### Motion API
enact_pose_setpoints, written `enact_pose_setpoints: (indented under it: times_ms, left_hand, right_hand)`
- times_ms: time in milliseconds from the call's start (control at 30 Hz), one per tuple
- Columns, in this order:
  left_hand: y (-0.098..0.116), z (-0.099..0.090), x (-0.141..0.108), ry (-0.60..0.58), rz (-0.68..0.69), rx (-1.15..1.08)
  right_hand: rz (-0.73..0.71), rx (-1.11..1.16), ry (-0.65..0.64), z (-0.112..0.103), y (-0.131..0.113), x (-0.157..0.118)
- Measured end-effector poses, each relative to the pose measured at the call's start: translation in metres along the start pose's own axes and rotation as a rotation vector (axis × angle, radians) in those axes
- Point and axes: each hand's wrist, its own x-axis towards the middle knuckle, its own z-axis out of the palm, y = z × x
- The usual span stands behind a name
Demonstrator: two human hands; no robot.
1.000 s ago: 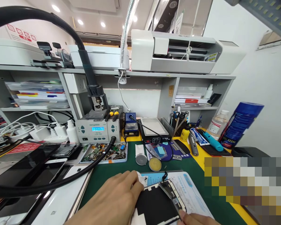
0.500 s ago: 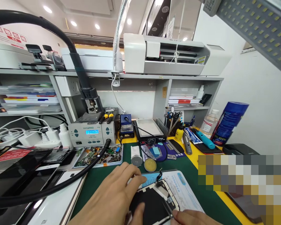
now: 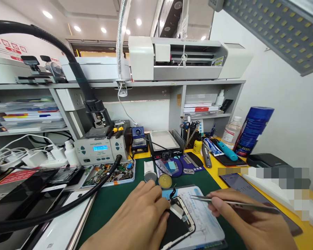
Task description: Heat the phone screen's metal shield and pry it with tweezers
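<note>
A black phone screen panel (image 3: 174, 225) with a pale rim lies face down on a white and blue printed pad (image 3: 207, 224). My left hand (image 3: 138, 215) rests over its left side, with the fingers curled at the edge; whether they pinch it cannot be made out. A black flex cable (image 3: 173, 192) sticks up at the panel's top. Metal tweezers (image 3: 246, 205) are held in my right hand (image 3: 247, 218), to the right of the panel, their tips pointing left above the pad.
Behind my hands are two small round tins (image 3: 165, 181) and a tray of circuit boards (image 3: 108, 173). A black hose (image 3: 99, 187) arches across the left, over several phones (image 3: 65, 222). A hot-air station (image 3: 100, 149) and heating plate (image 3: 163, 142) stand behind. A lit phone (image 3: 261, 198) lies right.
My right hand has lifted away from the panel and moved right with the tweezers. My left hand stays at the panel's left side. The view has shifted slightly.
</note>
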Motion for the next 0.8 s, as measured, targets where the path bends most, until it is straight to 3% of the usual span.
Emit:
enact_pose_setpoints:
  times_ms: [133,300,600,800]
  left_hand:
    - [0.010,-0.005,0.008,-0.084,0.005,0.061]
    - [0.015,-0.009,0.014,-0.106,-0.018,0.086]
    - [0.015,-0.016,0.012,-0.137,-0.103,0.048]
    - [0.034,-0.028,0.019,-0.291,-0.068,0.228]
  right_hand:
    - [0.284,0.217,0.000,0.010,0.016,0.000]
    - [0.431,0.339,0.018,0.014,0.026,-0.004]
    - [0.481,0.349,-0.002,0.011,0.019,-0.003]
    - [0.458,0.323,-0.015,0.014,0.019,-0.004]
